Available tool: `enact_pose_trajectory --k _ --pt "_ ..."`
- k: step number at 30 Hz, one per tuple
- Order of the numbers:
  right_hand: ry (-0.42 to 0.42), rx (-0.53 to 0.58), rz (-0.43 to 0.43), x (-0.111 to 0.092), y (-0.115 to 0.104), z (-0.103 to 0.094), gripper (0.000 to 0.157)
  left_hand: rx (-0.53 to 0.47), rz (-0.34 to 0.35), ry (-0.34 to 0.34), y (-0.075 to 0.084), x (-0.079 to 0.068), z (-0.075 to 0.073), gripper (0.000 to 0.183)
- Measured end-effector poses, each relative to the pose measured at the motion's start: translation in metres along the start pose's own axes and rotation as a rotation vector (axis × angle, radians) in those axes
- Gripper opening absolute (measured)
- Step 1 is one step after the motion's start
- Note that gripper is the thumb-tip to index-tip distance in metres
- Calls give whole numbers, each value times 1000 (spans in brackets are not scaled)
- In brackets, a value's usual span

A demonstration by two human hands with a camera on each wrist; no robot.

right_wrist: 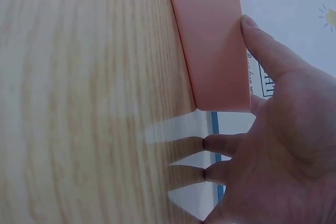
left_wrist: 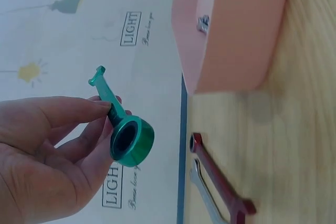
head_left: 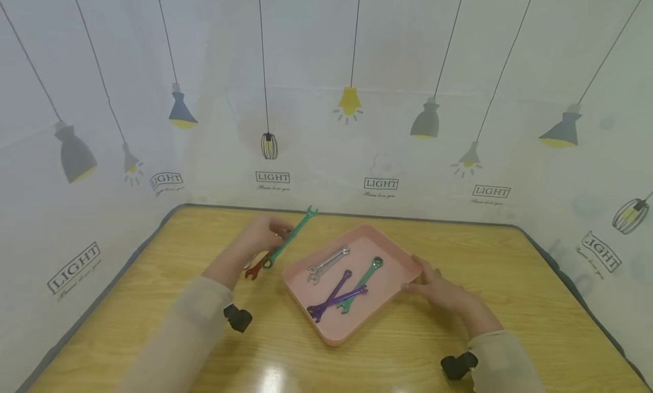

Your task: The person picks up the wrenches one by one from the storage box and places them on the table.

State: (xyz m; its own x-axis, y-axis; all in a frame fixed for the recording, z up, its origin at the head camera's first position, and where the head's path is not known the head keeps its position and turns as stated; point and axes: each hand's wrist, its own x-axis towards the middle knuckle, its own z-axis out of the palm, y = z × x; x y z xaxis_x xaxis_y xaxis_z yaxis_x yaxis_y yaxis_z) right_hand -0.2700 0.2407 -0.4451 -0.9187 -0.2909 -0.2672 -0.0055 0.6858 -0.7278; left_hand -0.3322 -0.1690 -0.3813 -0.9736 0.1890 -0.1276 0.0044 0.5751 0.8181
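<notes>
My left hand (head_left: 260,235) pinches a green combination wrench (head_left: 297,233) between thumb and fingers, raised off the table left of the pink tray (head_left: 333,337). In the left wrist view its ring end (left_wrist: 137,142) points toward the camera. Below the hand, a red wrench (left_wrist: 214,171) and a silver wrench (left_wrist: 206,191) lie side by side on the table. My right hand (head_left: 439,286) holds the tray's right corner, thumb on the rim, with other fingertips touching the table. Inside the tray lie silver wrenches (head_left: 329,263), two crossed purple wrenches (head_left: 334,301) and a green wrench (head_left: 368,279).
The wooden table (head_left: 204,347) meets a pale curtain (head_left: 316,121) printed with lamps at its back and sides. A dark edge (head_left: 229,208) borders the tabletop. Each wrist wears a small black camera (head_left: 238,318).
</notes>
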Motion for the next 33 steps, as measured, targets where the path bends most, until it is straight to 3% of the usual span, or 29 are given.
enact_pose_trajectory --k 7,17,26,33 --pt "3 2 -3 0 2 1 92 24 0 7 -22 3 -21 42" --pt "0 13 -15 0 4 1 91 57 -82 28 -45 12 -45 44" --pt "10 7 -13 1 5 3 89 86 -151 42 -60 22 -52 47" --pt "13 -5 -23 0 2 1 89 93 -160 54 -69 30 -52 47"
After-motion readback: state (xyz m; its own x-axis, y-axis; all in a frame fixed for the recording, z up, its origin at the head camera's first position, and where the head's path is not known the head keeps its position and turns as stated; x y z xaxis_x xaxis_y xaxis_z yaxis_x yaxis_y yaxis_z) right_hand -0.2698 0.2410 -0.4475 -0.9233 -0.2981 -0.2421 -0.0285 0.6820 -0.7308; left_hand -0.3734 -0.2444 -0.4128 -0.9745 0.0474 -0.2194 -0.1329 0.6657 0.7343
